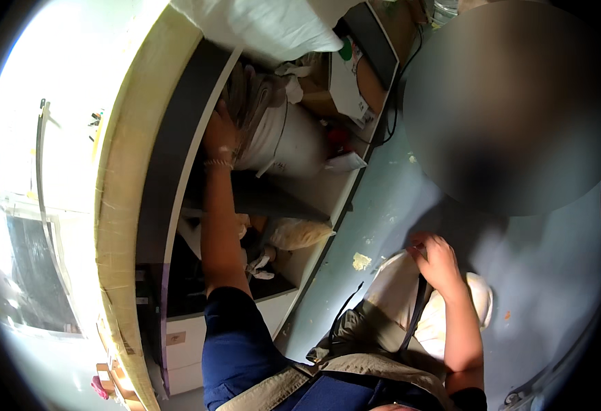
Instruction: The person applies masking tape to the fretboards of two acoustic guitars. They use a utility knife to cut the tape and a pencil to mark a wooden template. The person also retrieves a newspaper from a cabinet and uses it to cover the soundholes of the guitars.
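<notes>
Head view shows the left hand (219, 137) reaching up into a shelf (177, 137), its fingers spread flat against a white bucket (290, 144) lined with a crumpled bag (252, 96). Right hand (437, 260) rests low on a white cloth (396, 288) over the grey tabletop (396, 192), fingers curled on its edge. Beyond the bucket sits a cardboard box (341, 85).
</notes>
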